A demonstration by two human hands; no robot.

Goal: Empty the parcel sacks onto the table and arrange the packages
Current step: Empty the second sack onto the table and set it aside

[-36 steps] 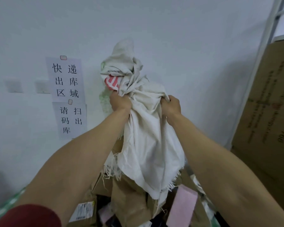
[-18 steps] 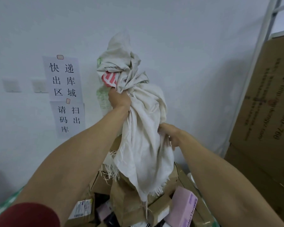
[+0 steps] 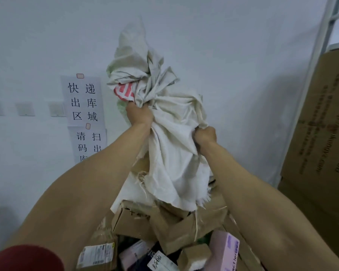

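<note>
Head view takes in a pale wall (image 3: 223, 55) across the whole background, with a big brown carton (image 3: 321, 143) standing at the right edge and a white metal rack upright (image 3: 321, 36) slanting up beside it.

In front of the wall the person holds a cream cloth sack (image 3: 174, 163) aloft. Its long axis runs close to vertical. The bunched, closed end with a patch of red print sits on top, and the frayed mouth hangs straight down. Directly beneath the mouth lies a heap of packages (image 3: 164, 227), mostly brown cardboard boxes. The frayed edge reaches the topmost boxes, though whether it touches them cannot be told. The tabletop itself is hidden under the heap.

The left grip (image 3: 138, 114) is the higher one, fist closed tight on a gather of cloth just below the bunched end. The right grip (image 3: 205, 134) is lower and to the right, fingers curled round a fold at the sack's side. Both lie above the mouth, so a shake or further lift would likely send anything left inside down onto the heap. Whether the sack has anything left in it cannot be seen.

Smaller things: two paper notices (image 3: 82, 100) with Chinese characters hang left of the sack, a pink box (image 3: 226, 249) lies at the heap's right, and wall switches (image 3: 24, 108) line up further left.
</note>
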